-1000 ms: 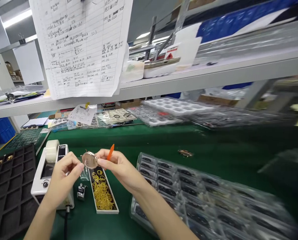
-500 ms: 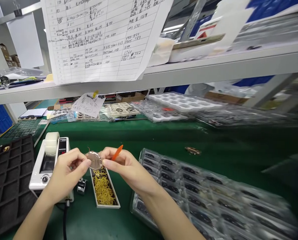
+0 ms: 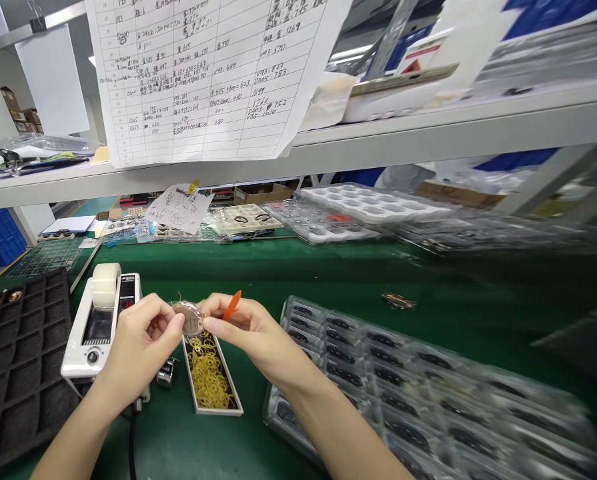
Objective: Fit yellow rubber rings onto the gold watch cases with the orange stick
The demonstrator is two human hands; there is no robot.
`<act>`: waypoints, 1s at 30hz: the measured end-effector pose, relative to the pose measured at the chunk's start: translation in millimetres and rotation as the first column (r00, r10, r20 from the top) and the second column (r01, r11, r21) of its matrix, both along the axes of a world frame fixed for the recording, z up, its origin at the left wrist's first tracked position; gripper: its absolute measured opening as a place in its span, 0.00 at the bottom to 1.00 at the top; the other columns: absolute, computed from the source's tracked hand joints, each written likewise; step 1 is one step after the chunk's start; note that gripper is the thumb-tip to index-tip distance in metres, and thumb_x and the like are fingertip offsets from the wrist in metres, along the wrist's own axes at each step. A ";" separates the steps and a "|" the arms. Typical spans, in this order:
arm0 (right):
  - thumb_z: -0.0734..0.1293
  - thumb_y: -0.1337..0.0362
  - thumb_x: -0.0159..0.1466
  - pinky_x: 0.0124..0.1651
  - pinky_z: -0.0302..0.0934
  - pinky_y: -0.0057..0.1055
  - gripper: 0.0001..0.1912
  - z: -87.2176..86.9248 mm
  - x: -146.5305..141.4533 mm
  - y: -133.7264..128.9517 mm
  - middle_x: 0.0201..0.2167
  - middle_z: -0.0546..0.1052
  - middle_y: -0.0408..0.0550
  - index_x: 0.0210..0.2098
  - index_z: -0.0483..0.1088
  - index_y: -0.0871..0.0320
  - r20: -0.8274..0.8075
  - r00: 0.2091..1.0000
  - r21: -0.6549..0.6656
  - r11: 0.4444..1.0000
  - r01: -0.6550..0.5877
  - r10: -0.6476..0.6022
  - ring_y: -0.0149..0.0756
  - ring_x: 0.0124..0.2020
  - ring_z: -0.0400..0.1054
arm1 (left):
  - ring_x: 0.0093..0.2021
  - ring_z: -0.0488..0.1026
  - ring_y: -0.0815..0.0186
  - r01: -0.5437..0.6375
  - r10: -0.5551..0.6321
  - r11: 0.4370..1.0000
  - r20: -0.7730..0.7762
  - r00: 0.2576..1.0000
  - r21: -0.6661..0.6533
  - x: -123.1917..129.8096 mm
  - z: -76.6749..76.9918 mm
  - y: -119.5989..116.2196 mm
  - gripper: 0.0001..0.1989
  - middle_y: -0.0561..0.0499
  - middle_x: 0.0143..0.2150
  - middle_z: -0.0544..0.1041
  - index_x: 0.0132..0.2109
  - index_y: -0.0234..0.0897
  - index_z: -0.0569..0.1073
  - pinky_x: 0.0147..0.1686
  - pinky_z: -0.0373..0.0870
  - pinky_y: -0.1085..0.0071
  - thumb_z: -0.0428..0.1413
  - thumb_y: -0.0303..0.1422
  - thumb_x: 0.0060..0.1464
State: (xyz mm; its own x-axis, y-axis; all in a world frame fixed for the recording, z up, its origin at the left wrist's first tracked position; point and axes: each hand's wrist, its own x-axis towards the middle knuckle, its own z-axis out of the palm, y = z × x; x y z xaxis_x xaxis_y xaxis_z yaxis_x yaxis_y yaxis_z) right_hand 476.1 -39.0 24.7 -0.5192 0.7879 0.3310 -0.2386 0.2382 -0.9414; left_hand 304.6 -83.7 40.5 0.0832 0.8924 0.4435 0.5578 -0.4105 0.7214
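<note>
Between both hands is a round, rose-gold watch case (image 3: 193,320) with its flat face towards me. My left hand (image 3: 141,343) pinches its left edge between thumb and fingers. The thumb and fingers of my right hand (image 3: 253,333) close on its right edge. An orange pointed stick (image 3: 233,305) juts up from the right hand, tucked between the fingers. A thin reddish strand rises above the case. Just below the hands lies a narrow white box (image 3: 233,411) of small yellow rubber bands (image 3: 211,380).
Left stand a white tape dispenser (image 3: 75,360), a small metal counter (image 3: 165,373) and a black compartment tray (image 3: 23,380). Right is a clear plastic tray (image 3: 358,360) of dark oval parts, with a small metal piece (image 3: 399,301) behind it. A shelf (image 3: 378,143) with handwritten sheets crosses above.
The view has shifted slightly, so the bench items sit a little further right. Both hands keep hold of the watch case, which has turned slightly.
</note>
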 end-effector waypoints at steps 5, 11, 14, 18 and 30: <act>0.71 0.47 0.55 0.37 0.61 0.32 0.19 -0.8 1.3 2.8 0.26 0.71 0.44 0.27 0.69 0.57 0.041 0.996 -0.020 0.997 0.076 -0.075 0.33 0.29 0.64 | 0.23 0.60 0.69 -0.314 0.344 0.938 -0.263 0.902 0.150 -8.2 3.2 -0.4 0.09 0.55 0.25 0.67 0.28 0.38 0.67 0.26 0.54 0.71 0.53 0.33 0.56; 0.72 0.47 0.54 0.39 0.61 0.32 0.19 0.2 -0.4 -0.1 0.26 0.72 0.44 0.27 0.70 0.57 -0.009 1.000 -0.073 0.997 0.001 -0.001 0.34 0.30 0.66 | 0.39 0.73 0.63 -0.046 0.072 0.930 -0.058 0.996 0.363 -10.7 4.0 -2.5 0.05 0.47 0.40 0.75 0.35 0.39 0.75 0.40 0.69 0.67 0.55 0.31 0.58; 0.73 0.48 0.53 0.39 0.61 0.32 0.19 -0.7 -3.3 -5.3 0.24 0.70 0.42 0.26 0.69 0.57 -0.060 0.997 -0.133 0.990 -0.054 0.047 0.33 0.29 0.65 | 0.45 0.74 0.60 0.129 -0.130 0.936 -0.020 0.991 0.329 -3.0 -2.2 -0.4 0.05 0.44 0.49 0.75 0.40 0.41 0.77 0.44 0.71 0.63 0.59 0.31 0.55; 0.75 0.49 0.50 0.33 0.58 0.28 0.20 -3.6 -7.9 -10.2 0.21 0.66 0.39 0.26 0.68 0.58 -0.127 0.986 -0.260 0.956 -0.139 0.108 0.29 0.24 0.60 | 0.50 0.74 0.57 0.249 -0.263 0.914 0.001 0.965 0.320 -1.5 -6.3 5.7 0.09 0.43 0.50 0.76 0.41 0.40 0.77 0.49 0.70 0.59 0.63 0.31 0.50; 0.71 0.45 0.53 0.32 0.65 0.35 0.18 -11.0 3.4 -9.3 0.27 0.75 0.49 0.27 0.74 0.54 0.077 0.996 -0.193 0.980 -0.037 0.053 0.40 0.28 0.68 | 0.55 0.73 0.58 0.247 -0.177 0.950 -0.323 0.930 0.191 -51.9 10.1 -16.1 0.19 0.43 0.55 0.77 0.56 0.38 0.71 0.60 0.64 0.58 0.57 0.30 0.57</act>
State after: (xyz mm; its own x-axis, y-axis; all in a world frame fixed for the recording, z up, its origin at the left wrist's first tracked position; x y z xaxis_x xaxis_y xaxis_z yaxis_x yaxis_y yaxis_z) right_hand 479.5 -48.3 13.7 -0.5744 0.8079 0.1315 -0.1662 0.0422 -0.9852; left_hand 252.7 -99.7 50.6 0.4184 0.7194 0.5544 0.6143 -0.6738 0.4106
